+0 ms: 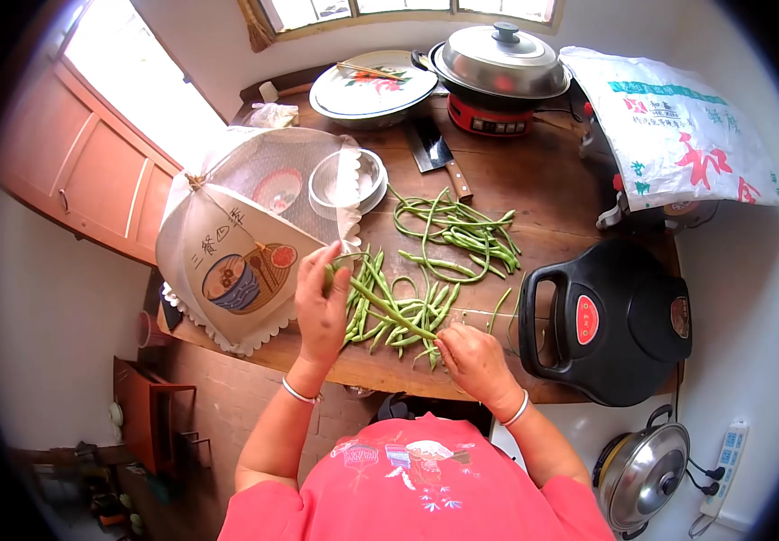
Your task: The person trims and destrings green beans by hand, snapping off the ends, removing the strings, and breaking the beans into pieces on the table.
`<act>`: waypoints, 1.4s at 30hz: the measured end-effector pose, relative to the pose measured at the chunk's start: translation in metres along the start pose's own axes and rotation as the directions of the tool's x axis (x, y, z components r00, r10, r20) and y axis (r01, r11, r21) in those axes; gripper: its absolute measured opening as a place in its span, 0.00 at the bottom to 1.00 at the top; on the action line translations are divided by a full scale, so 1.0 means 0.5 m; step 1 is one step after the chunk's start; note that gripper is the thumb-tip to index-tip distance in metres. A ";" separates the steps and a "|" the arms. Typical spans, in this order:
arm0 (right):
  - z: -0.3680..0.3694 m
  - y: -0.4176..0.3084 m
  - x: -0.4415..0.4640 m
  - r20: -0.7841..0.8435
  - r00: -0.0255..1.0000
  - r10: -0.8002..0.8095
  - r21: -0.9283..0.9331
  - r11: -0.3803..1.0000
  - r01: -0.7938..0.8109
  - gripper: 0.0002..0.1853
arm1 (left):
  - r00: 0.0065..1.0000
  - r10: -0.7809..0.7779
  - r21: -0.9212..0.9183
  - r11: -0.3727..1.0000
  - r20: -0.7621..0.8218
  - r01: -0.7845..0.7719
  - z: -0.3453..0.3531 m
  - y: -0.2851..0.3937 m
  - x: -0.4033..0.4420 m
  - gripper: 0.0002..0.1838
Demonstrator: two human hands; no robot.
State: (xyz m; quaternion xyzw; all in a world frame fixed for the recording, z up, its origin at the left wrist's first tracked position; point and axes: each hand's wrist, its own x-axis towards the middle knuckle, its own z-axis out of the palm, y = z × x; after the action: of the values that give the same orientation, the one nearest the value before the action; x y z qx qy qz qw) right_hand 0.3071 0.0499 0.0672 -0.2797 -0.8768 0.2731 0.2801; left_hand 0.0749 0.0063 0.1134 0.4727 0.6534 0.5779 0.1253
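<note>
A long green bean (pixel 386 309) is stretched slantwise between my two hands above the wooden table (pixel 534 207). The fingers of my left hand (pixel 320 311) are curled around its upper end. At the lower end, my right hand (pixel 480 361) is closed in a pinch. Under the held bean lies a heap of short green bean pieces (pixel 415 317). Farther back, a loose bunch of long green beans (pixel 462 236) lies partly coiled on the wood. My left hand is close to the edge of a mesh food cover (pixel 227 261).
A cleaver (pixel 433 149) lies behind the beans, its handle toward me. A black electric griddle (pixel 628 334) stands at right. Behind are an enamel basin (pixel 376 86), a lidded pan (pixel 502 63) on a red cooker, and a white sack (pixel 678 135). Bowls (pixel 346 180) sit beneath the cover.
</note>
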 end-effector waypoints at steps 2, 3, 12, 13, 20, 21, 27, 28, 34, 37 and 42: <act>-0.004 -0.002 0.001 0.028 0.999 -0.021 -0.139 0.990 0.025 0.06 | 0.933 0.289 0.173 0.929 0.214 -0.327 0.005 0.011 -0.014 0.18; 0.000 0.002 -0.003 0.030 0.999 -0.020 -0.138 0.990 0.023 0.06 | 0.870 0.353 0.200 0.878 0.343 -0.435 0.007 0.038 -0.015 0.21; 0.005 0.024 -0.020 0.071 0.997 -0.041 -0.216 0.975 0.056 0.05 | 0.729 0.277 0.404 0.685 0.626 -0.607 0.024 0.021 -0.030 0.17; 0.007 0.022 -0.017 0.064 0.996 -0.055 -0.183 0.981 0.066 0.05 | 0.644 0.277 0.322 0.687 0.714 -0.652 0.032 0.013 -0.040 0.15; 0.000 0.003 0.006 -0.073 0.997 -0.017 0.008 1.000 0.017 0.05 | 0.637 0.206 0.251 0.796 0.743 -0.550 0.054 0.001 -0.076 0.11; 0.003 0.005 0.007 -0.074 0.997 -0.016 0.007 1.000 0.017 0.05 | 0.637 0.207 0.250 0.797 0.743 -0.551 0.057 -0.001 -0.081 0.11; 0.018 0.003 0.009 -0.076 0.960 0.271 0.391 0.893 -0.222 0.05 | 0.739 0.228 0.167 0.892 0.633 -0.419 0.069 -0.008 -0.091 0.09; 0.029 0.010 0.008 -0.117 0.957 0.267 0.436 0.879 -0.192 0.05 | 0.759 0.227 0.166 0.900 0.610 -0.403 0.072 -0.007 -0.094 0.08; 0.039 0.018 0.006 -0.120 0.926 0.358 0.612 0.761 -0.215 0.07 | 0.821 0.185 0.117 0.950 0.540 -0.290 0.093 -0.010 -0.102 0.08; 0.022 0.016 0.010 -0.107 0.939 0.327 0.563 0.798 -0.213 0.07 | 0.826 0.163 0.096 0.963 0.539 -0.253 0.092 -0.011 -0.094 0.08; -0.006 0.012 0.017 -0.081 0.985 0.154 0.344 0.931 -0.118 0.06 | 0.799 0.179 0.162 0.932 0.574 -0.325 0.069 0.011 -0.075 0.09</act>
State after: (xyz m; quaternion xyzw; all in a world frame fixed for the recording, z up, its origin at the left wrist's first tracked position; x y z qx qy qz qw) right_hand 0.3051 0.0607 0.0682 -0.3016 -0.7793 0.4230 0.3506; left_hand 0.1219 -0.0010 0.0935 0.7139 0.5881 0.3411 0.1678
